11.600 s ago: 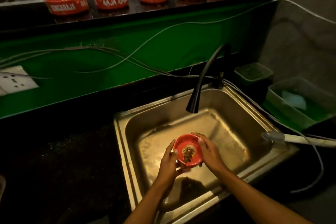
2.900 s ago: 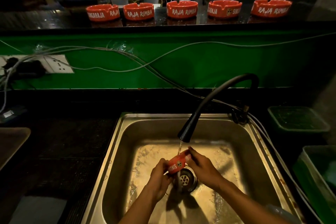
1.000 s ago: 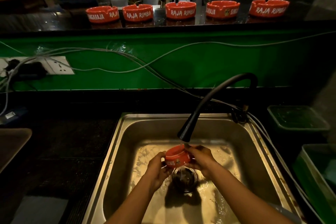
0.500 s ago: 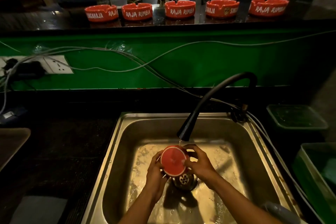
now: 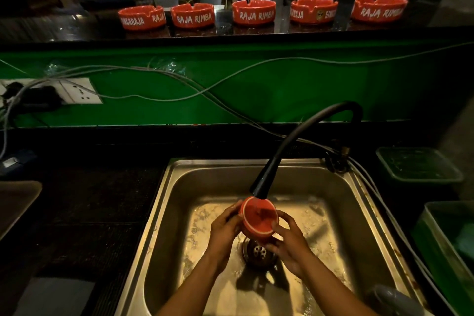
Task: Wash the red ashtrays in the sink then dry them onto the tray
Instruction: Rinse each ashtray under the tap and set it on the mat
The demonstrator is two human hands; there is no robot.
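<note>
Both hands hold one red ashtray point(image 5: 259, 218) over the steel sink point(image 5: 179, 182), just under the black faucet spout point(image 5: 259, 187). Its flat underside faces me, tilted. My left hand point(image 5: 224, 228) grips its left rim and my right hand point(image 5: 288, 238) cups its lower right edge. The drain point(image 5: 257, 254) lies directly below. Several more red ashtrays, such as one marked RAJA RIMBA point(image 5: 193, 15), stand in a row on the dark upper counter. A brown tray point(image 5: 15, 202) shows at the left edge.
Grey cables point(image 5: 179, 79) run across the green wall point(image 5: 282, 90), past a white socket point(image 5: 77, 91). Green plastic tubs point(image 5: 418, 164) sit right of the sink. A grey cloth point(image 5: 53, 296) lies on the dark counter at lower left.
Across the earlier frames the ashtray went from upright with dirt inside to being turned under the running water. Since half a second ago it has shifted slightly right with its underside still facing me.
</note>
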